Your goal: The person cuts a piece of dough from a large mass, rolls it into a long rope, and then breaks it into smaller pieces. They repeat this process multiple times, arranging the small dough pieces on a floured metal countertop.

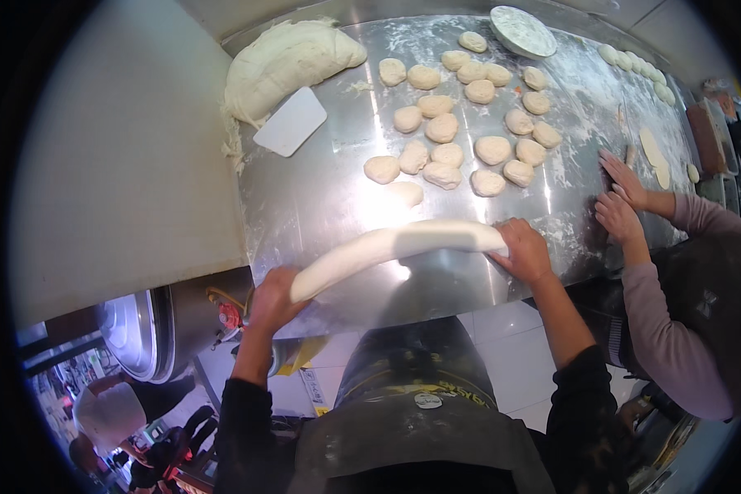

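Note:
A long rope of dough [401, 246] stretches in a curve across the near part of the steel worktable [321, 204]. My left hand [278, 297] grips its left end near the table's front edge. Its right end is in my right hand [523, 249]. Beyond the rope, several small dough pieces [441, 128] lie spread over the tabletop, some touching. A large mass of dough [290, 65] rests at the back left corner, with a white plastic scraper [291, 121] leaning against or lying beside it.
A floured bowl [523, 32] stands at the back. At the right, a co-worker's hands [620, 197] are over the table, near a flattened dough strip [654, 157]. Round dough pieces [636, 65] line the far right edge. A wall [123, 154] borders the left; below it stands a large metal vessel [154, 333].

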`<state>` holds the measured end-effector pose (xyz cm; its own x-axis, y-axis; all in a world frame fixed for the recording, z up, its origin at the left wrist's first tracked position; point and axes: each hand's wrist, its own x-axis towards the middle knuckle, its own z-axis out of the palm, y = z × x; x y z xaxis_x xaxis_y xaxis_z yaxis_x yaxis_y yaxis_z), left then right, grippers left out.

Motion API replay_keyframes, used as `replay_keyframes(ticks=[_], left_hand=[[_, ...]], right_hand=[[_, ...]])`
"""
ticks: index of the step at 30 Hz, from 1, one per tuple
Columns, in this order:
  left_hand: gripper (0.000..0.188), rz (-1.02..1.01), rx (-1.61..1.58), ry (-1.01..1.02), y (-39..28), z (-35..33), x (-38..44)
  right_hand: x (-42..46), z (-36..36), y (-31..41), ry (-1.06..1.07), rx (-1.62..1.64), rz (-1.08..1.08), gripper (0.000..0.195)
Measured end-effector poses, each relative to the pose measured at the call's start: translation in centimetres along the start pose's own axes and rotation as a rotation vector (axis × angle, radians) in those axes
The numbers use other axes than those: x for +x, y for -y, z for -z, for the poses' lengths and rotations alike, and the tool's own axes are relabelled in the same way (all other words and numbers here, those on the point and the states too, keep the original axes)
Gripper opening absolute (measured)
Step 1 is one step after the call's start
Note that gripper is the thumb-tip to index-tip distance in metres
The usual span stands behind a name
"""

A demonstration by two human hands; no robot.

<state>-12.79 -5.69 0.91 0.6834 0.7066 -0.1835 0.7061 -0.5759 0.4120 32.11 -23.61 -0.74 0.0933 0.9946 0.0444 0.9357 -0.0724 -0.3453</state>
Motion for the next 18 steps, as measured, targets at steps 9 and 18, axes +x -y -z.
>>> replay_keyframes(ticks=[9, 18], left_hand=[[0.072, 0.079, 0.187, -0.050, 3.5, 0.2, -5.5], [0.068, -0.123, 0.224, 0.059, -13.8, -6.7, 4.6]], right_hand=[[-4.4, -0.6, 1.9, 0.167, -0.016, 0.030, 0.056], [-1.5, -3.4, 6.7, 0.176, -0.004, 0.083, 0.075]])
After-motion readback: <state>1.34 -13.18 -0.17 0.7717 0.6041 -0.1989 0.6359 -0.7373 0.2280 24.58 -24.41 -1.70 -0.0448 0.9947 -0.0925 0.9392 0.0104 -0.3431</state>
